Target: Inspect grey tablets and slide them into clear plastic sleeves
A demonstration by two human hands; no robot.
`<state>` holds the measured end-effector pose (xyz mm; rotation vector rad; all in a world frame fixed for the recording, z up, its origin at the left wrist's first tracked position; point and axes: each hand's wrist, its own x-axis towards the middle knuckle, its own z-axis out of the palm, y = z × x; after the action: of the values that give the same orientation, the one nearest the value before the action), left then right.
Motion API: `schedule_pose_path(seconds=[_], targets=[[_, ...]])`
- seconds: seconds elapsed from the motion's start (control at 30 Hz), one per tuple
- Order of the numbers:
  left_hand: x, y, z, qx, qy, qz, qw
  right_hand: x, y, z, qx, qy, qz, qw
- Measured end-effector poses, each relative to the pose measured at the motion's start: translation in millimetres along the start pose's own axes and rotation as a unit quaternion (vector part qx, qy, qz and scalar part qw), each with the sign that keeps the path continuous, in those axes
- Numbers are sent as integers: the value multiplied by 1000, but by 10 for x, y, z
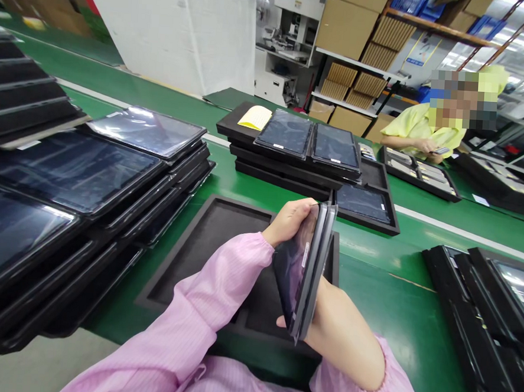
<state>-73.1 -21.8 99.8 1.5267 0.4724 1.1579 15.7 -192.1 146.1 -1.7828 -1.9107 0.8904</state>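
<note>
A small stack of flat tablet screens [299, 269] in clear film stands nearly on edge between my hands. My left hand [290, 220] grips its far top edge, fingers closed around the corner. From the right and below, my right hand [319, 312] holds the near end, its thumb tip showing at the left face and its other fingers mostly hidden behind the stack. Beneath them lies a black foam tray [210, 234] with shallow compartments on the green bench. The part of the tray behind the screens and my arms is hidden.
Tall piles of black trays with screens [69, 160] stand at left. More stacked trays [285, 168] hold screens and a yellow paper pad [255, 117] ahead. Another pile [472, 303] sits at right. A co-worker in yellow [408, 128] handles small parts beside a tray [418, 173].
</note>
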Motion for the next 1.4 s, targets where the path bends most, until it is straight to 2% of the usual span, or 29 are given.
schedule_pose_path(seconds=[0.57,1.0,1.2,1.4], targets=[[5,-13,29,8,-13,8,1000,-4,70,-3,3,4,-2,1000],[-32,12,2,27,-23,22,999,-47,-5,-68,19,-43,16,999],[-88,45,-23,33,-38,53,997,-95,-17,-88,37,-62,-35,997],[-137,34,-49,35,-41,82,995,-110,-20,-64,34,-70,-56,995]])
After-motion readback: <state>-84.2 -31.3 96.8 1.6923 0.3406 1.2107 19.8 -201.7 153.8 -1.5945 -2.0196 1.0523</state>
